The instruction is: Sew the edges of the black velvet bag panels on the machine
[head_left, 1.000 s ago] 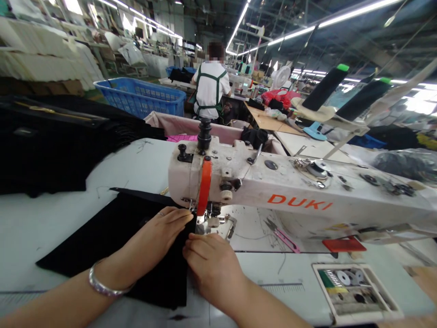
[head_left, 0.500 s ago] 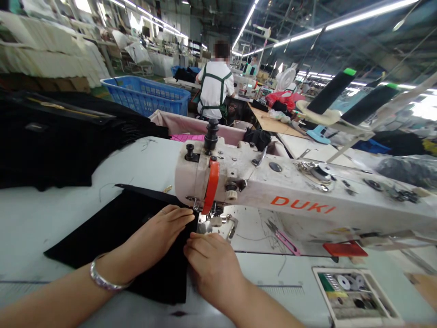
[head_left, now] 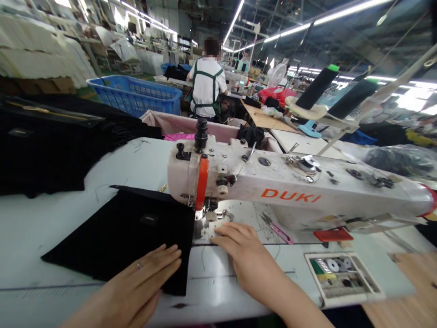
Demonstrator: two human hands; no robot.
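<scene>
A black fabric panel (head_left: pixel 112 234) with a small dark label (head_left: pixel 149 219) lies flat on the pale machine table. Its right edge reaches under the needle area of the white sewing machine (head_left: pixel 246 182), beside the orange-red lever. My left hand (head_left: pixel 146 278) rests with fingers stretched out on the panel's near right part. To the right of the panel, my right hand (head_left: pixel 244 246) reaches over the metal plate (head_left: pixel 206 230) below the presser foot, fingers extended and apart from the fabric. Pink-handled thread snips (head_left: pixel 278 230) lie right of that hand.
Stacked black pieces (head_left: pixel 44 150) cover the table's left side. A parts tray (head_left: pixel 343 278) with bobbins is set in at the right. Behind the machine are a pink-lined bin (head_left: pixel 153 119), a blue basket (head_left: pixel 136 98) and a seated person (head_left: pixel 207 86). Thread cones (head_left: pixel 317 86) stand at right.
My left hand has slid back toward me from the needle, uncovering the label. My right hand has left the panel's edge and moved right onto the machine plate. The view has shifted slightly.
</scene>
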